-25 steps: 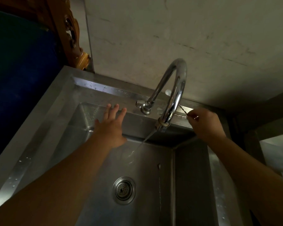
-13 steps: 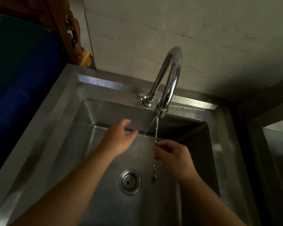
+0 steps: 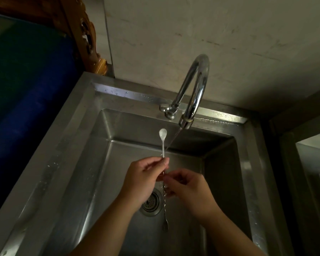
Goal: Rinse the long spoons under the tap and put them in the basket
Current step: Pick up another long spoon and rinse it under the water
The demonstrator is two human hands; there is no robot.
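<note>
Long spoon (image 3: pixel 163 145) upright over sink (image 3: pixel 81 145), bowl up beside stream from tap (image 3: pixel 194 85); left hand (image 3: pixel 142 180) pinching above, right hand (image 3: pixel 190 191) pinching mid-handle.

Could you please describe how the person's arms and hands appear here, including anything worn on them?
Both forearms are bare as far as the frame shows, with no sleeves in view. The left hand and the right hand wear no gloves, and no watch or bracelet shows at either wrist. The dim light makes it hard to tell whether any fingers carry a ring.
</note>
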